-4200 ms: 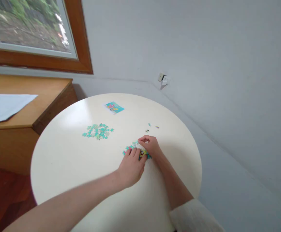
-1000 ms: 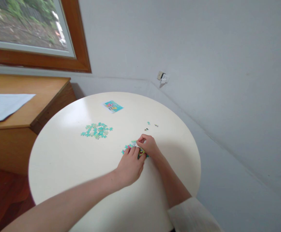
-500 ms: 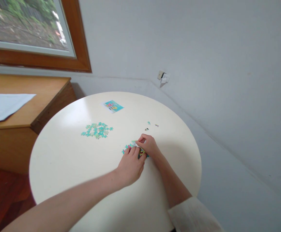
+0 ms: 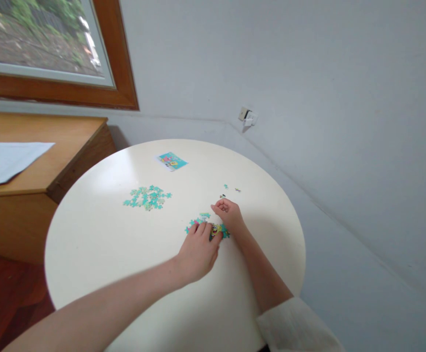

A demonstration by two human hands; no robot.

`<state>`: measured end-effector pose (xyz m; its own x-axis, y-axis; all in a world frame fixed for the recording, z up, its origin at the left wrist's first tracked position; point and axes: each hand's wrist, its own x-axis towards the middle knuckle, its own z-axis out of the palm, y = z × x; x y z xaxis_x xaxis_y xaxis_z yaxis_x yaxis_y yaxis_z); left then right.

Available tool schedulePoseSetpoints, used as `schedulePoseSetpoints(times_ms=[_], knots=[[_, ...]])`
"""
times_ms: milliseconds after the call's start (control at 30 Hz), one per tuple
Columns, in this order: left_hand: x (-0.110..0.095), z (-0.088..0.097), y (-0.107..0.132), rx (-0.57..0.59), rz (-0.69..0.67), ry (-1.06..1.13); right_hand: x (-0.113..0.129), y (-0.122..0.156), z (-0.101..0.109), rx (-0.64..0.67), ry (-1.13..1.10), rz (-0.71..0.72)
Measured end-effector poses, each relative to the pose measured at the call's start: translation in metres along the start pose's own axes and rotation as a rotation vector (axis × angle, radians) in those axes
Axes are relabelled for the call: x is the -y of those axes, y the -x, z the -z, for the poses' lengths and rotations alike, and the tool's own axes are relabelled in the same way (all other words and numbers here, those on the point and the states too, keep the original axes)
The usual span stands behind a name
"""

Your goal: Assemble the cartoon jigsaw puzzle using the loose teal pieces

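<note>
My left hand (image 4: 199,249) lies over a partly joined jigsaw puzzle (image 4: 215,229), its fingers and thumb pressing the puzzle against the table. The palm hides its near part; teal, pink and yellow printing shows around the fingers. A green-teal puzzle piece (image 4: 205,215) sits at the far edge of the puzzle; I cannot tell whether it is joined. Just above and right of it hovers my right hand (image 4: 229,213), fingers loosely curled and apart, nothing visible in them. Beyond that hand lie a dark-and-white piece (image 4: 223,196), a teal piece (image 4: 226,186) and another small piece (image 4: 237,189).
A heap of loose teal and pale green pieces (image 4: 148,197) is on the left of the round white table (image 4: 99,244). Farther back lies a picture card (image 4: 172,161). At left stands a wooden cabinet (image 4: 77,139) with a white sheet (image 4: 11,159) on it.
My right hand has let go of the green-teal piece and drawn back up and to the right, uncovering the puzzle's right end. My left hand stays in place.
</note>
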<state>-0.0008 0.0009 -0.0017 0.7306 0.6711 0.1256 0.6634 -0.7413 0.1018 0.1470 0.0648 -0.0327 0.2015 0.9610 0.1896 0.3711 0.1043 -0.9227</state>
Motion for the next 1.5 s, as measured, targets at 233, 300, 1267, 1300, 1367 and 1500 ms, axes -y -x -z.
schedulePoseSetpoints(times_ms=[233,300,1267,1300,1367,1500], knots=[[-0.001,0.001,0.0,0.004,0.006,0.019,-0.003,-0.003,0.002,-0.038,-0.055,-0.063],[0.0,0.0,0.0,0.0,0.008,0.017,0.0,-0.002,0.004,-0.051,-0.048,-0.076],[0.0,0.001,0.0,0.003,0.005,-0.022,0.001,-0.003,0.008,-0.127,-0.113,-0.113],[0.0,0.002,0.0,0.007,0.004,-0.023,0.001,-0.003,0.008,-0.126,-0.121,-0.114],[0.0,0.002,0.0,0.014,0.002,-0.024,0.002,-0.003,0.008,-0.124,-0.123,-0.111],[0.001,0.002,-0.001,0.015,-0.011,-0.027,0.002,-0.003,0.008,-0.132,-0.131,-0.1]])
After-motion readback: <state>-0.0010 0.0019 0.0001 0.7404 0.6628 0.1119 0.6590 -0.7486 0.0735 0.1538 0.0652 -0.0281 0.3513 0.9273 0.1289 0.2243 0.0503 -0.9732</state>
